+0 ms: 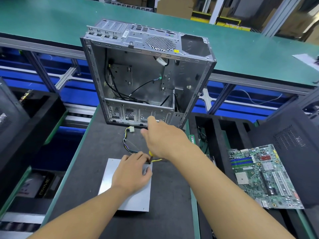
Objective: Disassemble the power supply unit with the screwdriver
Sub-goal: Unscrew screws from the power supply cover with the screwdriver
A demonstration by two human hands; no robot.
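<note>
- the power supply unit (136, 195) is already out of the computer case (186, 75) and lies flat on the black mat (96, 152) just in front of you, with its cable bundle (125, 142) trailing from the far right corner towards the case.
- its grey lid looks fully on. small screw heads show at two corners, so i judge the opening has barely begun.
- your left hand (131, 171) rests palm-down on the lid, fingers bent at that far right corner, gripping nothing.
- your right hand (164, 137) is wrapped over the screwdriver (150, 153). only a bit of yellow handle and dark shaft shows beneath it, tip at the same corner.
- left to do, likely: this corner's screw, the others, then lifting the lid.
- the motherboard (259, 173) lies apart on your right.
</note>
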